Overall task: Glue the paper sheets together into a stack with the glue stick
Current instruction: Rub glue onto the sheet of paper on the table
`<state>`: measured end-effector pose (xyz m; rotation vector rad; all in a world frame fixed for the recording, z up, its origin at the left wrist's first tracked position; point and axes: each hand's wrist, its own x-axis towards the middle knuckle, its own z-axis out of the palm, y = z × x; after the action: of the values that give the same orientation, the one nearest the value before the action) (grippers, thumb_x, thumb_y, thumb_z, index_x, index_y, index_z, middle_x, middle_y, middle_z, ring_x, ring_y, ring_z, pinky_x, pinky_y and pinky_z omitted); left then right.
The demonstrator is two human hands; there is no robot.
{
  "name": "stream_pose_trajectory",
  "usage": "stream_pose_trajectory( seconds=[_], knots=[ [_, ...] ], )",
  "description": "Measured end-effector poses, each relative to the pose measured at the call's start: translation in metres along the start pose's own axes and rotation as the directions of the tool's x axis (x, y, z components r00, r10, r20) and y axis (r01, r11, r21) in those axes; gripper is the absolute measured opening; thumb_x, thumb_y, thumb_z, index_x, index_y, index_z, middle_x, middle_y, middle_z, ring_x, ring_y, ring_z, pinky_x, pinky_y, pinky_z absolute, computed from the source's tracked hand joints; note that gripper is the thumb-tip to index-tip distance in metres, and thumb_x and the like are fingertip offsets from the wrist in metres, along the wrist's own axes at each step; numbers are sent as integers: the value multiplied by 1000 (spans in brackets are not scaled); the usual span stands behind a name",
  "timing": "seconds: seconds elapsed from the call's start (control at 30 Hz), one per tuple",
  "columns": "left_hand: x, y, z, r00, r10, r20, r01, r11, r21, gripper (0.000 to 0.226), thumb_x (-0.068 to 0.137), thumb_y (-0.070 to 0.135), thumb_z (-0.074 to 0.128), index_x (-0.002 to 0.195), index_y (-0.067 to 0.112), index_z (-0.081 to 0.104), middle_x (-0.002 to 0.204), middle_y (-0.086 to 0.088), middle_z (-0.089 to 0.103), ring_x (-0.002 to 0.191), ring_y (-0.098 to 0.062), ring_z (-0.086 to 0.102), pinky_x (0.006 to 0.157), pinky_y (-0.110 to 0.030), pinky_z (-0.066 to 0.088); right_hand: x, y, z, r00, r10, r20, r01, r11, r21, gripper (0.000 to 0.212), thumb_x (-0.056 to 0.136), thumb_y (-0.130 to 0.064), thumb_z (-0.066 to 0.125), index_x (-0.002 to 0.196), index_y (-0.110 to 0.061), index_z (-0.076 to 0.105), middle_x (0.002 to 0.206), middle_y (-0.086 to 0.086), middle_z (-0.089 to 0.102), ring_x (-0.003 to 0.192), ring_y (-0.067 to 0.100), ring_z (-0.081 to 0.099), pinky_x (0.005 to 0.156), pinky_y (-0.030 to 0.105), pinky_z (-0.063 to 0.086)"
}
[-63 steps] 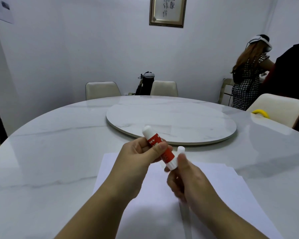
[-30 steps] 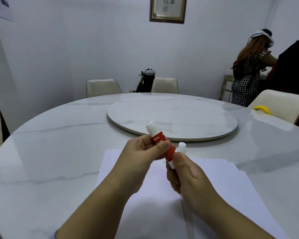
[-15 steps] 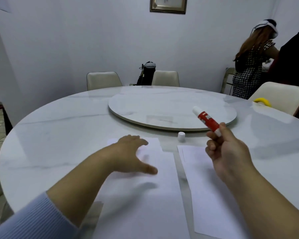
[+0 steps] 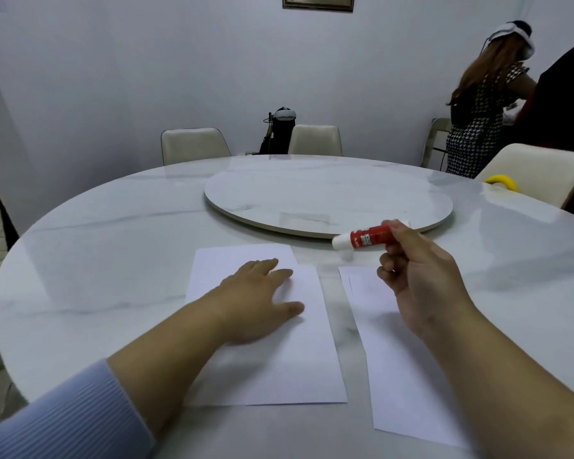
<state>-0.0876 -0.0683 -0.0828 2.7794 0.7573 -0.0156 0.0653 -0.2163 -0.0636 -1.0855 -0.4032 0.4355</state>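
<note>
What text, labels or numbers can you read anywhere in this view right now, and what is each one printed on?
Nothing here can be read for certain.
Glue stick, held in the right hand: white print on the red label, too blurred to read.
Framed picture on the far wall: cut off by the top edge, no marks legible.
Paper sheets under the left hand: blank on the faces shown.

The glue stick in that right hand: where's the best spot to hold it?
Hold the glue stick on its red barrel, coming from the right, base end, as the right hand does. It lies nearly level with its white tip pointing left, so that grip leaves the tip free.
</note>
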Motion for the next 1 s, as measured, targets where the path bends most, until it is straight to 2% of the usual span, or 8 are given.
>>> stream_pose_trajectory(
  seconds=[0.1,0.2,0.33,0.53,0.6,0.73,0.87,1.0],
  knots=[
    [7,6,16,999,30,-25,-29,999,46,68,91,61,27,150,35,6,160,12,-7,146,-10,-11,119,-43,-3,-1,2,13,999,-39,18,42,977,-208,17,89,-32,61,91,-15,63,79,6,57,58,13,48,56,26,47],
    [11,5,23,1000,25,0,-25,995,100,63,94,56,17,150,31,0,160,11,-8,146,-11,-11,118,-45,-6,1,5,34,985,-107,133,158,868,-470,25,95,-35,49,104,-11,54,81,7,63,57,15,58,56,29,53],
    [12,4,24,1000,21,-3,-21,994,107,58,98,44,14,151,26,-2,160,11,-8,146,-9,-9,118,-45,-5,10,14,57,959,-144,242,271,714,-646,25,98,-31,42,98,-7,47,80,10,64,54,15,61,57,29,54],
    [12,4,23,1000,26,8,-26,994,106,55,99,34,13,151,24,-3,160,10,-9,146,-10,-9,118,-46,-6,27,39,56,964,-102,244,256,595,-762,29,97,-36,41,92,-9,47,91,15,67,63,25,67,71,42,57],
    [13,4,23,1000,25,11,-26,994,108,55,99,34,13,151,24,-4,160,10,-10,146,-10,-9,118,-46,-6,29,39,55,961,-106,254,267,588,-764,29,97,-36,41,94,-8,47,92,15,67,63,24,66,72,43,56],
    [13,5,22,1000,20,19,-22,993,113,55,99,34,12,151,24,-4,159,10,-11,146,-9,-10,117,-46,-7,29,38,53,951,-103,293,304,500,-811,33,97,-39,40,94,-8,47,88,15,66,74,30,65,72,44,54],
    [12,5,21,1000,20,18,-21,994,107,55,99,33,12,151,25,-5,159,10,-11,146,-9,-10,118,-46,-7,13,30,48,937,-66,344,336,440,-832,33,97,-38,40,91,-7,47,79,11,64,57,17,61,52,26,43],
    [13,5,21,1000,20,16,-22,994,111,55,99,32,12,151,25,-5,160,10,-11,146,-9,-9,118,-46,-6,-20,19,36,919,-54,392,377,420,-826,32,96,-39,42,95,-8,50,71,4,63,46,5,56,48,18,42]
  ],
)
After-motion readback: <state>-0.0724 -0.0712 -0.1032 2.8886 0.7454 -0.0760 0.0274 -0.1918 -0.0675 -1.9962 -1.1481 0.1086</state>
